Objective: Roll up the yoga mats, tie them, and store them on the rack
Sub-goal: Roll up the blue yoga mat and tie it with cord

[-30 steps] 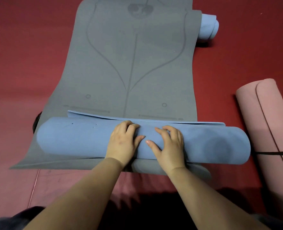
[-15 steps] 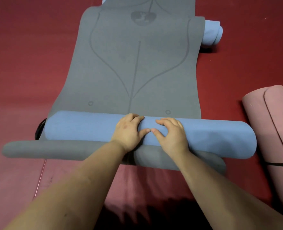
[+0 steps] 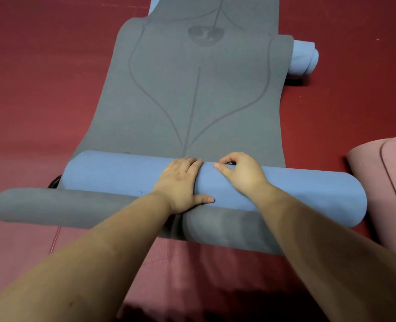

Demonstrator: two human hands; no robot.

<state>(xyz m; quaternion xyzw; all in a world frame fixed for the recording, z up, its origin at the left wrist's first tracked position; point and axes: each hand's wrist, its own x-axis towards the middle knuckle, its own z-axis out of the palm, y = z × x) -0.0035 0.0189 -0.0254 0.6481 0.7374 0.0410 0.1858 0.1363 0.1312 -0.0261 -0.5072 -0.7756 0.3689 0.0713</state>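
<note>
Blue roll (image 3: 296, 194) advanced farther along grey mat (image 3: 192, 101), now fatter. Left hand (image 3: 180, 182) pressing flat on top; right hand (image 3: 241, 173) gripping far edge. Much mat left; tying, racking pending.

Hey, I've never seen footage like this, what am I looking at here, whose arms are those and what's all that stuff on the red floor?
There is no machine here. A person wears a camera on the head, so the single picture looks down along their own bare arms. The left hand and the right hand press on a thick blue-faced rolled part of a yoga mat, which lies across a long grey yoga mat spread over the dark red floor. A grey rolled edge sits nearer the person. A pink rolled mat lies at the right, and a small light blue roll pokes out farther away.
</note>
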